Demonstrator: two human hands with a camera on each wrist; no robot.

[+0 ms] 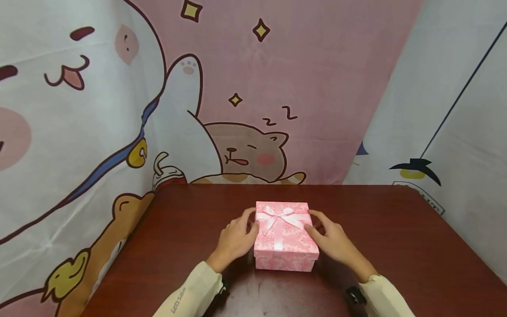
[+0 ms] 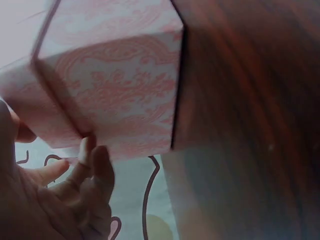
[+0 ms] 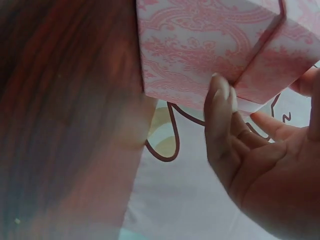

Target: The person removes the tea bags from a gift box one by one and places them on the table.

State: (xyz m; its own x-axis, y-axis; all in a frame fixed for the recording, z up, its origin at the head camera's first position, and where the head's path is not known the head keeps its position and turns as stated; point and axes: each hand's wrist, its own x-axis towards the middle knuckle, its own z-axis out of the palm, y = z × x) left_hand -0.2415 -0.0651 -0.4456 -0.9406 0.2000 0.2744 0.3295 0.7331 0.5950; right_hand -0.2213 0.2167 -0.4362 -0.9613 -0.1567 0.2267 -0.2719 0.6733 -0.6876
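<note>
A pink patterned gift box (image 1: 289, 240), its lid on and a ribbon bow (image 1: 280, 215) on top, stands on the dark red table. My left hand (image 1: 236, 237) grips its left side, the thumb at the lid's side and the index finger towards the back corner. On the opposite side my right hand (image 1: 336, 240) grips it in the same way. In the left wrist view, the fingers of that hand (image 2: 65, 195) meet the box wall (image 2: 115, 95) near the lid's lower edge. Fingertips of the right hand (image 3: 260, 160) touch along the lid seam in the right wrist view.
The brown wooden table (image 1: 198, 207) reaches away to a cloth backdrop (image 1: 317, 79) printed with cartoon animals. More printed cloth hangs at the left and right. Each wrist wears a small black device (image 1: 356, 295) below a pale sleeve (image 1: 384, 293).
</note>
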